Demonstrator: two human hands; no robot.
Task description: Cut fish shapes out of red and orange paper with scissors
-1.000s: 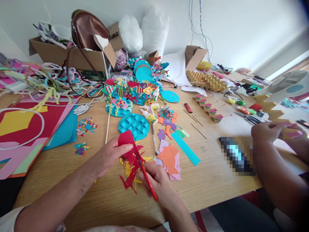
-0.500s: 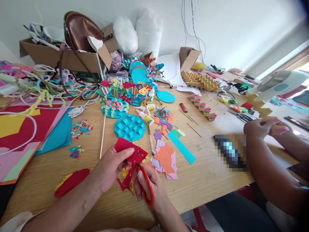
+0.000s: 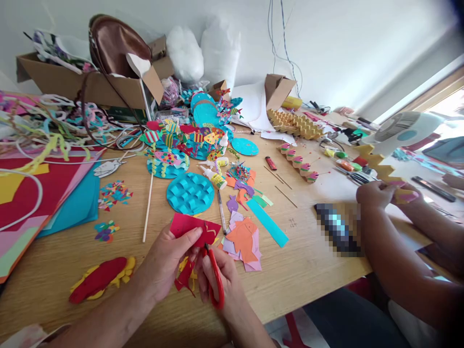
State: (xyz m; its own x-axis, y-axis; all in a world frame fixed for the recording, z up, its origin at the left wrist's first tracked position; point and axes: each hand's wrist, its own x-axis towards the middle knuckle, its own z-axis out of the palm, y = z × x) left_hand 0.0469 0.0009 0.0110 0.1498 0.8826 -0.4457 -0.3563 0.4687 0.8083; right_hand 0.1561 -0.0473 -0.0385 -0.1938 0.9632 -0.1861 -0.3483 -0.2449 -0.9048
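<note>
My left hand (image 3: 177, 251) pinches a piece of red paper (image 3: 186, 223) between thumb and fingers. Red-handled scissors (image 3: 217, 285) are gripped in my right hand (image 3: 226, 273), their blades at the lower right edge of the red paper. Red and yellow paper scraps (image 3: 186, 275) lie beneath the hands. Left of my forearm rests a red cut shape (image 3: 97, 280) with yellow pieces around it. Just beyond the hands sits a round blue woven-paper disc (image 3: 190, 193). An orange paper fish (image 3: 243, 239) lies on purple sheets to the right.
A person's hands (image 3: 377, 193) at the right hold a yellow zigzag carton piece. Coloured paper sheets (image 3: 39, 193) cover the left side. Glue bottles (image 3: 215, 178), a pen (image 3: 221, 212), a blue strip (image 3: 268, 222) and a wooden stick (image 3: 148, 208) lie around. A cardboard box (image 3: 94, 89) stands behind.
The whole view has shifted slightly, so things sit further left. More of the yellow pieces by the red shape shows. Both hands keep their hold on paper and scissors.
</note>
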